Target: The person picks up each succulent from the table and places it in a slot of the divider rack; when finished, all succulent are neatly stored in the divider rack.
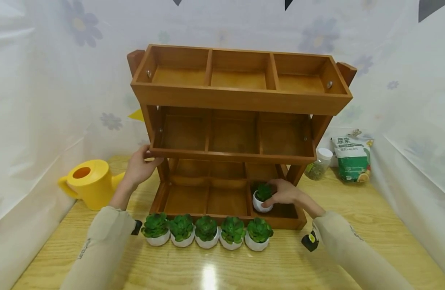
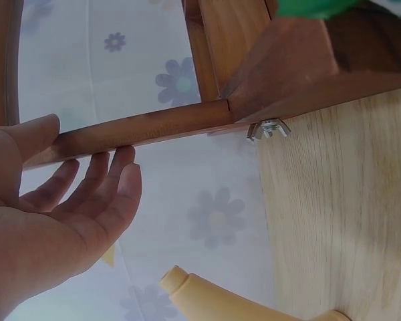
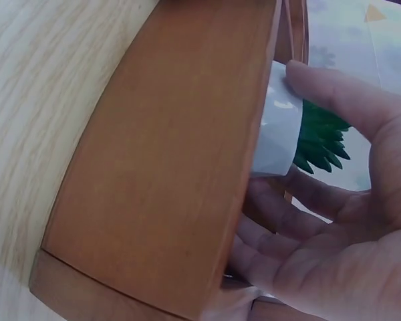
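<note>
right hand (image 3: 367,254) grips white pot (image 3: 279,127) | green leaves (image 3: 319,138) | wooden panel (image 3: 164,154)

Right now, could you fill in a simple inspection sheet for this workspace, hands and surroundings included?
Surface: light wood-grain table, glare near the front.
Job's things: three-tier wooden plant stand; row of five potted succulents in front; sixth potted succulent in the bottom tier's front right compartment.
Clutter: yellow watering can at left; white-lidded jar and green-and-white bag at right.
Hands: left holds the stand's left side; right grips the sixth succulent's pot.
Cables: nothing seen.
Surroundings: white flower-print sheeting behind and both sides.
</note>
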{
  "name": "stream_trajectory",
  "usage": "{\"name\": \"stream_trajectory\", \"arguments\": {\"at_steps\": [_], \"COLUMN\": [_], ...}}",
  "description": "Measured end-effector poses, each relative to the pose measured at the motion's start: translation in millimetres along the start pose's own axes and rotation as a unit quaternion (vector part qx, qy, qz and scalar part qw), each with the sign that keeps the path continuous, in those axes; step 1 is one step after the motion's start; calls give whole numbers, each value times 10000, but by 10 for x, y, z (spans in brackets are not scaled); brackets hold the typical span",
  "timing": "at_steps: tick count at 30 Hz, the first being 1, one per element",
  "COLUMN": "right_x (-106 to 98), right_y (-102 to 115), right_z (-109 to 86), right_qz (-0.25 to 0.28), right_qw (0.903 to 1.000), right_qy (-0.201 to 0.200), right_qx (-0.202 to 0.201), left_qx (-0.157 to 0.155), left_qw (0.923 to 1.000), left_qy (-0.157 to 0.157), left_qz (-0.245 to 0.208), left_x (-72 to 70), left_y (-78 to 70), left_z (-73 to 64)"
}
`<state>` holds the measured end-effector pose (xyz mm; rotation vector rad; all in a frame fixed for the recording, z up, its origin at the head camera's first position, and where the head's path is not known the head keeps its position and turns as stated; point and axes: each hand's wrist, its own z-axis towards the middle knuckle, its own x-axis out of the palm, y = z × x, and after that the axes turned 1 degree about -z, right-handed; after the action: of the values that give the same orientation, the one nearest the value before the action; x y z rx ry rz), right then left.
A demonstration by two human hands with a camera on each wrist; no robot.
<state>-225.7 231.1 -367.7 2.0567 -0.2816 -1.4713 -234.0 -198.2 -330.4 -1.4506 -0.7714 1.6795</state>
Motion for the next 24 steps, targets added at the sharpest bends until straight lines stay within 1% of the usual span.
{"name": "stream_trajectory", "arguments": {"at_steps": [3, 7, 12, 16, 20, 22, 24], "right_x": [-27, -69, -171, -285, -340, -322, -264], "right_y": [-12, -36, -45, -28, 4, 27, 41], "right_z": [-1, -30, -149, -283, -422, -499, -577], "right_qz": [-110, 10, 523, 832, 855, 917, 1091], "right_qw": [9996, 9987, 9970, 9948, 9949, 9946, 9924], "right_qy": [48, 166, 260, 309, 132, -39, -193], "right_qx": [-275, -475, -516, -492, -512, -490, -528], "left_qx": [-5, 21, 34, 32, 27, 42, 57], "left_qw": [10000, 10000, 10000, 10000, 10000, 10000, 10000], "left_qy": [-8, -12, -7, -5, -5, -6, -15], "left_qz": [-14, -19, -33, -32, -40, -37, -28], "left_x": [-9, -13, -20, -25, -22, -17, -13], "left_y": [9, 18, 31, 30, 28, 27, 26], "left_z": [-5, -6, -6, -14, -15, -10, -3]}}
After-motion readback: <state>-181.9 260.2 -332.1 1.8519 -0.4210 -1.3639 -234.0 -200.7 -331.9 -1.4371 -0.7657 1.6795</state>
